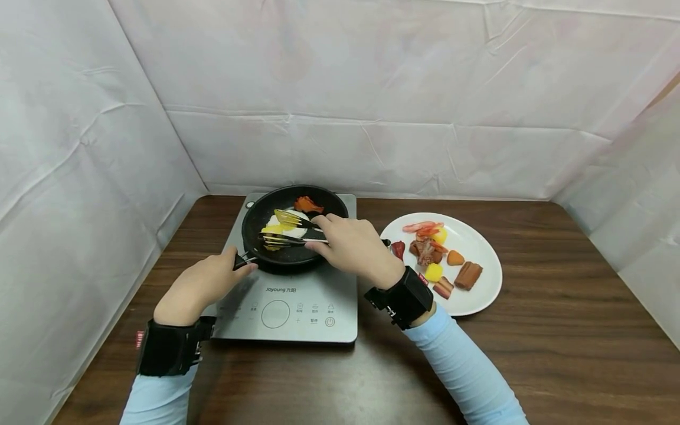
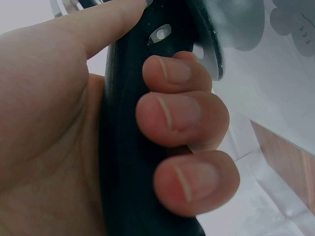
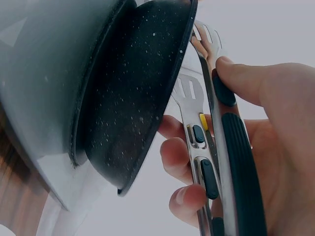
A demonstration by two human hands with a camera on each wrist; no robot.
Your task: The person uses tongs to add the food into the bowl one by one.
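My left hand (image 1: 202, 286) grips the black handle (image 2: 128, 147) of a frying pan (image 1: 303, 257), its fingers curled round it in the left wrist view. Inside the pan lie a fried egg (image 1: 295, 232) with yellow yolk and an orange-red food piece (image 1: 308, 204) behind it. From the right, my right hand (image 1: 353, 245) holds metal tongs (image 3: 229, 162) with black grip pads, thumb on one arm and fingers on the other. The slotted tong heads are spread apart and overlap the egg in the head view.
Beneath the pan is a silver induction cooker (image 1: 241, 321) with a touch panel. A white oval plate (image 1: 486, 295) to the right carries several food pieces, including a brown block (image 1: 468, 275) and pinkish strips (image 1: 422, 226). White cloth walls (image 1: 372, 159) surround the wooden table (image 1: 558, 307).
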